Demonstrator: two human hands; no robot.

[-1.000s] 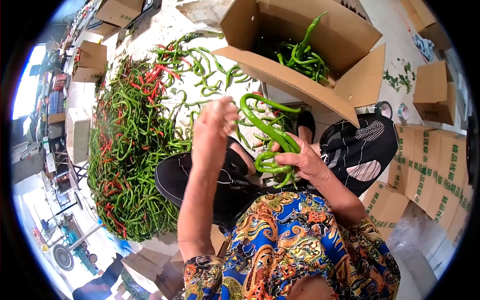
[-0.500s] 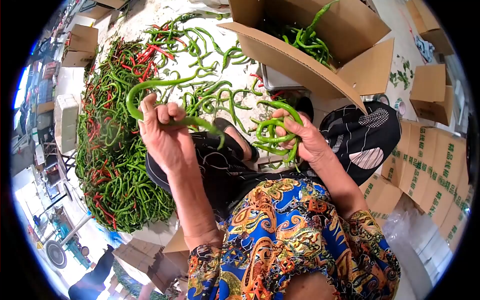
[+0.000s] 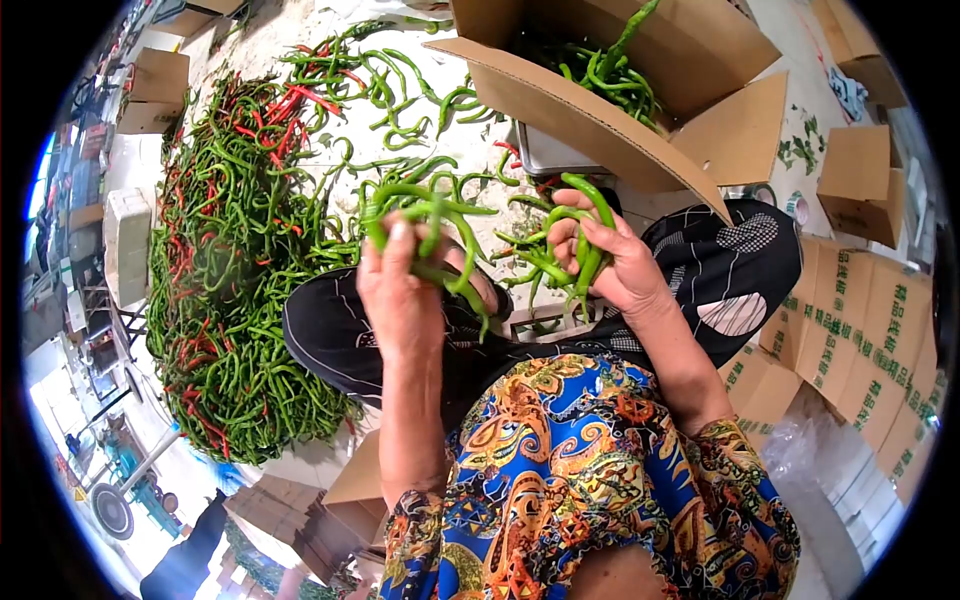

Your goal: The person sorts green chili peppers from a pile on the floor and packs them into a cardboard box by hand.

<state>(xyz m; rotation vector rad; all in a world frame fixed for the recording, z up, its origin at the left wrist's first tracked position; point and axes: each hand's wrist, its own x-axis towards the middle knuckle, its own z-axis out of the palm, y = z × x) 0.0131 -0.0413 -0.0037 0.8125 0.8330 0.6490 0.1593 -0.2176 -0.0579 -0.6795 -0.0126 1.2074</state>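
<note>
My left hand [image 3: 400, 290] is closed around green chili peppers [image 3: 470, 291], which curl out on both sides of the fingers; part of them is blurred. My right hand [image 3: 625, 265] grips a bunch of green chili peppers [image 3: 590, 187], their ends hanging below the palm. Both hands are over my lap, a short gap between them. Beyond my left hand, loose green peppers [image 3: 405, 135] lie scattered on a white sheet. A large heap of green and red peppers [image 3: 250, 350] spreads to the left. More green peppers [image 3: 625, 90] are inside an open cardboard box [image 3: 590, 120].
The open box stands just beyond my right hand, over a metal tray [image 3: 550, 150]. Small cardboard boxes [image 3: 860, 185] and printed cartons [image 3: 850, 340] are at the right. A tape roll [image 3: 797, 208] lies near my knee. A white foam box [image 3: 128, 245] stands left of the heap.
My left hand went left with one long pepper, then came back toward the middle, and now has several peppers. My right hand still holds its bunch, slightly shifted. The view has turned a little left.
</note>
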